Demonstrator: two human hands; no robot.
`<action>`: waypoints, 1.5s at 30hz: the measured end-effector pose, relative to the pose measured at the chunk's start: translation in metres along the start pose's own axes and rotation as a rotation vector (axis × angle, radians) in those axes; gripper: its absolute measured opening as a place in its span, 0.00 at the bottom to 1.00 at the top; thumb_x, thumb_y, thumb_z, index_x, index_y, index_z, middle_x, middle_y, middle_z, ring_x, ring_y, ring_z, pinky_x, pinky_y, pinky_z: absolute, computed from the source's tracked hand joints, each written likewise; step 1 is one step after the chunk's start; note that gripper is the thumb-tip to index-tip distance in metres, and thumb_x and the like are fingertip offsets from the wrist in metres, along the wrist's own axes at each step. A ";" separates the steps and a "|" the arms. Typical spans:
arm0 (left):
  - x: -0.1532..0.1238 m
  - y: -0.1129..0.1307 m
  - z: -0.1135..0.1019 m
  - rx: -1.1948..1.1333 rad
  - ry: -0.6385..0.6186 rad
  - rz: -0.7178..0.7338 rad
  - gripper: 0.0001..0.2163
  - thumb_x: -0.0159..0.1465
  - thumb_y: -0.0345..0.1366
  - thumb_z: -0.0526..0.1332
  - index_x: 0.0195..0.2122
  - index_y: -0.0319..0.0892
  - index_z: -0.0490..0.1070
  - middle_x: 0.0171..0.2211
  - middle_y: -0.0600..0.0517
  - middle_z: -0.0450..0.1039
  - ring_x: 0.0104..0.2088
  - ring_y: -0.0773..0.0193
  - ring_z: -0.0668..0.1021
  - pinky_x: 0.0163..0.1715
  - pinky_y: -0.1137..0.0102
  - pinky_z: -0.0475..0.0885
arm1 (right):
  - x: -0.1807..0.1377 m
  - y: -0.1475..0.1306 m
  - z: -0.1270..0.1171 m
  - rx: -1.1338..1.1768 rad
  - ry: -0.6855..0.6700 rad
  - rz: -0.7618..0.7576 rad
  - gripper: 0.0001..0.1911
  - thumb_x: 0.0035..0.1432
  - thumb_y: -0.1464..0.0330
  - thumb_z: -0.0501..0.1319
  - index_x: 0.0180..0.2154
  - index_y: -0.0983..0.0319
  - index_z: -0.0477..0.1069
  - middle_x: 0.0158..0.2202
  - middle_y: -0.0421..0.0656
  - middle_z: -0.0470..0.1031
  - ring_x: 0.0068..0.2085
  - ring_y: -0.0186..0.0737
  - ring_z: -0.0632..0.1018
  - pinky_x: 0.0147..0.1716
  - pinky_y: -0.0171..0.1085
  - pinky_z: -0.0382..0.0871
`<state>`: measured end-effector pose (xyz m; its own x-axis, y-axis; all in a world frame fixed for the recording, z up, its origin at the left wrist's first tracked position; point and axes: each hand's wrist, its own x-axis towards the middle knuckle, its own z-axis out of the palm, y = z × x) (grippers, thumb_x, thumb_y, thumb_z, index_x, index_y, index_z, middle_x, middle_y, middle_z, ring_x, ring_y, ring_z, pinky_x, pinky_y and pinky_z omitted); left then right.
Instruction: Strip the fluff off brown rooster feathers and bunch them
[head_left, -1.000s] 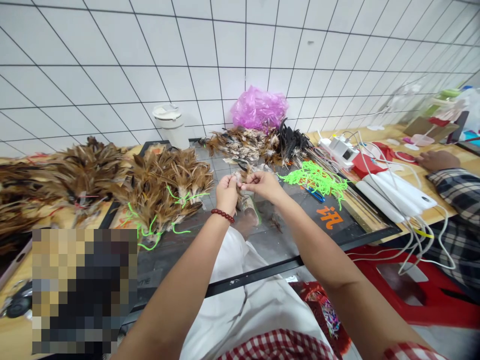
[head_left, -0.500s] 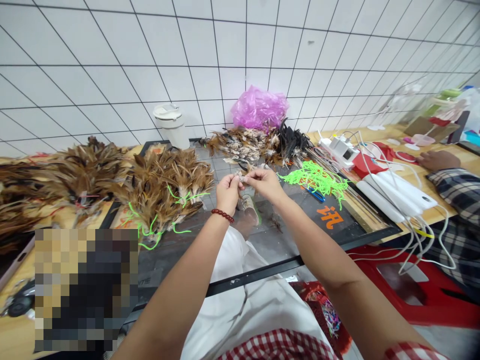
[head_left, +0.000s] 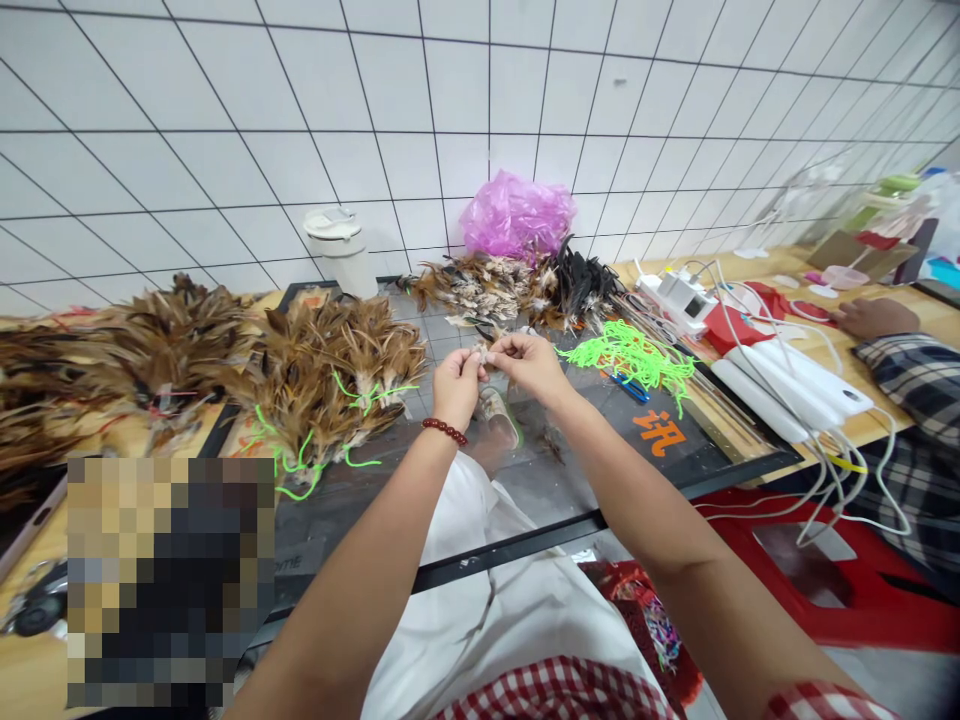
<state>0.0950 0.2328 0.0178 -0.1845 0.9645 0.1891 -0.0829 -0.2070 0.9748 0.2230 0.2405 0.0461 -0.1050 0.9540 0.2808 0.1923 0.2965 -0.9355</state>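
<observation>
**Open middle, crowded sides**

Between the forearms, the dark panel point(head_left: 555, 490) lies bare below centre frame, giving a passage up to the left hand point(head_left: 456, 385) and right hand point(head_left: 529, 365). Brown feathers point(head_left: 337, 350) block centre left, with a white cup point(head_left: 345, 255) behind. A pink bag point(head_left: 516, 215) closes upper centre; green cords point(head_left: 630, 355) obstruct centre right.

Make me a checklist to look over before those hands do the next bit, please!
1. Left hand pinching the pale tuft: ok.
2. Right hand meeting it at the same tuft: ok.
3. Tuft tied: cannot tell; it is small and partly hidden.
4. Green cords untangled: not ok; they lie in a loose heap.
5. White cup upright: ok, near the wall.
6. Other person's hand out of the way: ok, far over on the right.
</observation>
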 end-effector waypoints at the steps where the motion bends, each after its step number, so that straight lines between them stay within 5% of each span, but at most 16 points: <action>1: -0.001 0.002 0.001 -0.007 -0.002 -0.012 0.07 0.56 0.36 0.61 0.24 0.40 0.70 0.17 0.57 0.67 0.20 0.70 0.69 0.25 0.75 0.63 | 0.000 0.000 0.000 0.019 -0.007 -0.008 0.11 0.45 0.62 0.64 0.27 0.63 0.72 0.26 0.40 0.74 0.27 0.33 0.71 0.30 0.33 0.64; 13: -0.004 0.012 0.002 -0.225 -0.147 -0.157 0.08 0.52 0.38 0.65 0.23 0.38 0.71 0.17 0.56 0.66 0.18 0.72 0.69 0.22 0.76 0.63 | 0.003 -0.002 -0.008 0.102 0.053 0.006 0.12 0.47 0.61 0.63 0.31 0.63 0.73 0.28 0.40 0.75 0.30 0.33 0.73 0.33 0.34 0.67; 17: -0.007 0.018 0.003 -0.252 -0.189 -0.202 0.10 0.53 0.37 0.66 0.20 0.38 0.69 0.17 0.55 0.66 0.19 0.73 0.70 0.22 0.76 0.64 | 0.000 -0.009 -0.010 0.193 -0.056 0.038 0.18 0.46 0.58 0.65 0.37 0.62 0.75 0.30 0.40 0.76 0.32 0.35 0.74 0.35 0.35 0.68; 21: -0.011 0.023 0.003 -0.246 -0.288 -0.241 0.11 0.53 0.37 0.67 0.19 0.37 0.68 0.18 0.53 0.68 0.20 0.72 0.71 0.24 0.75 0.66 | -0.004 -0.013 -0.008 0.224 -0.142 0.070 0.18 0.45 0.53 0.66 0.30 0.62 0.74 0.21 0.39 0.71 0.25 0.35 0.72 0.26 0.36 0.68; 26: -0.012 0.026 0.000 -0.289 -0.415 -0.382 0.13 0.51 0.41 0.68 0.20 0.37 0.68 0.18 0.52 0.69 0.21 0.69 0.72 0.24 0.73 0.68 | -0.003 -0.007 -0.008 0.194 -0.115 0.062 0.16 0.46 0.54 0.66 0.26 0.61 0.73 0.23 0.39 0.70 0.24 0.34 0.71 0.24 0.36 0.67; 33: -0.009 0.023 0.000 -0.364 -0.349 -0.371 0.12 0.52 0.38 0.68 0.22 0.37 0.68 0.18 0.56 0.65 0.19 0.72 0.69 0.24 0.74 0.69 | -0.002 -0.008 -0.009 -0.138 -0.014 -0.226 0.09 0.55 0.64 0.61 0.36 0.58 0.78 0.35 0.44 0.75 0.40 0.40 0.74 0.45 0.41 0.66; 45: -0.008 0.020 0.000 -0.334 -0.302 -0.327 0.11 0.53 0.38 0.66 0.22 0.37 0.68 0.18 0.55 0.65 0.19 0.72 0.69 0.23 0.74 0.66 | -0.001 0.000 -0.016 -0.316 -0.090 -0.388 0.17 0.59 0.71 0.54 0.47 0.57 0.75 0.40 0.44 0.76 0.43 0.39 0.75 0.46 0.40 0.66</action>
<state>0.0947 0.2212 0.0363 0.1878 0.9812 -0.0436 -0.4037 0.1176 0.9073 0.2390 0.2404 0.0496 -0.3079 0.7672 0.5627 0.4065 0.6408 -0.6513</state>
